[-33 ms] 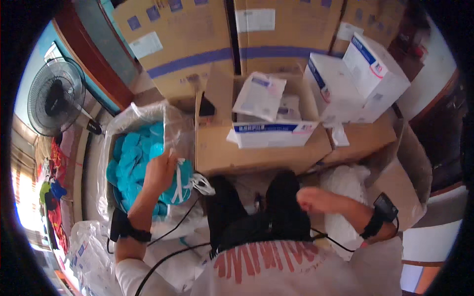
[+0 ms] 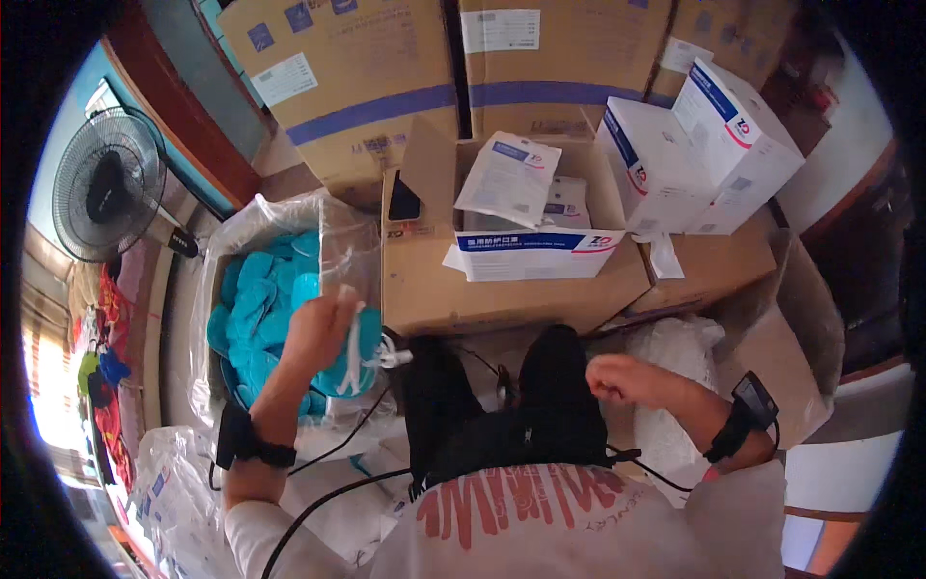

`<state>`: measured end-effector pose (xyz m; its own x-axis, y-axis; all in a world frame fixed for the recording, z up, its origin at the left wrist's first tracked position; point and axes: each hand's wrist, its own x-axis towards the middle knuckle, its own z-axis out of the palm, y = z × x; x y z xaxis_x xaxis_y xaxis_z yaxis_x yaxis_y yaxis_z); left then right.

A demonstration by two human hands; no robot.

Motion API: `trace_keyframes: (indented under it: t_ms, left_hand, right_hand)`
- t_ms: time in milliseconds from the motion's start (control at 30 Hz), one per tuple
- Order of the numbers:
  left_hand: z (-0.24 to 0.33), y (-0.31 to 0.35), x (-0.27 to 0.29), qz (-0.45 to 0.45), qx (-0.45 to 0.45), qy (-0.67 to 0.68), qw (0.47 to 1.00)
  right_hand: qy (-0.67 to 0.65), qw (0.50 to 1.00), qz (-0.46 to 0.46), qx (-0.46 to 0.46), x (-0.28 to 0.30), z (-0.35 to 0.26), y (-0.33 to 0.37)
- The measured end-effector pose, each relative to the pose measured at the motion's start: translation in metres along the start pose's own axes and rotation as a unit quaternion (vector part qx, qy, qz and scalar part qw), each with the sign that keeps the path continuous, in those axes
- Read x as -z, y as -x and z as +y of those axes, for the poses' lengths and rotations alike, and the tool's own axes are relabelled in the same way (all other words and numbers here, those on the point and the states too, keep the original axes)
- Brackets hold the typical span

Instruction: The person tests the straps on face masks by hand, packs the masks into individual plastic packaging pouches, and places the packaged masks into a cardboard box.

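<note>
At the right rim of a plastic-lined box [image 2: 333,227], my left hand [image 2: 323,328] is closed on a teal face mask [image 2: 365,355]. White straps [image 2: 386,357] dangle from the mask toward my left knee; whether there is more than one mask in the grip I cannot tell. Many loose teal masks [image 2: 256,309] fill the lined box beside that hand. My right hand [image 2: 617,378] hovers to the right of my right knee, its fingers curled in and nothing showing in them. Close to it is a bundle of clear plastic [image 2: 670,386].
In front of my knees, a cardboard carton [image 2: 521,314] bears an open white box [image 2: 535,267] with white packets [image 2: 509,179] and a dark phone [image 2: 405,198]. Two white boxes [image 2: 738,145] stand at right. Tall cartons [image 2: 371,77] line the back; a fan [image 2: 108,183] stands left.
The white straps have swung slightly and hang closer to my left hand. My right hand has shifted a little to the right and up.
</note>
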<state>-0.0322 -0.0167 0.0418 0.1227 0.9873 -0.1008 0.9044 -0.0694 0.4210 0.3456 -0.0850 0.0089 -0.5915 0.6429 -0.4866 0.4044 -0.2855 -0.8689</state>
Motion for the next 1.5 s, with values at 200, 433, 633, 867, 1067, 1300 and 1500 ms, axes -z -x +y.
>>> trace_keyframes:
  t_ms: [200,433,633,867,1067,1300,1500]
  left_hand:
    - [0.018,-0.014,-0.041,-0.010,-0.212,0.106,0.971]
    - [0.028,-0.035,-0.039,0.071,-0.184,0.148,0.969]
    - [0.050,-0.030,-0.034,0.099,-0.112,0.178,0.973]
    - [0.074,-0.037,-0.042,0.134,-0.150,0.137,0.970]
    - [0.092,-0.031,-0.039,0.210,-0.206,0.058,0.954]
    - [0.063,-0.043,0.001,0.303,-0.078,0.271,0.910]
    - [0.071,-0.043,-0.001,0.265,-0.065,0.280,0.920]
  right_hand:
    - [-0.379,0.921,0.084,-0.007,0.020,0.040,-0.022]
    - [-0.300,0.916,0.264,-0.027,0.044,0.131,-0.006]
    - [0.048,0.960,0.244,-0.129,0.049,0.203,-0.011]
    - [0.101,0.929,0.304,0.184,0.034,0.044,-0.068]
    - [0.136,0.860,0.273,0.408,-0.018,-0.066,-0.100]
    - [0.305,0.931,-0.033,0.197,-0.017,-0.053,-0.091]
    - [0.219,0.893,0.217,0.327,-0.008,-0.074,-0.086]
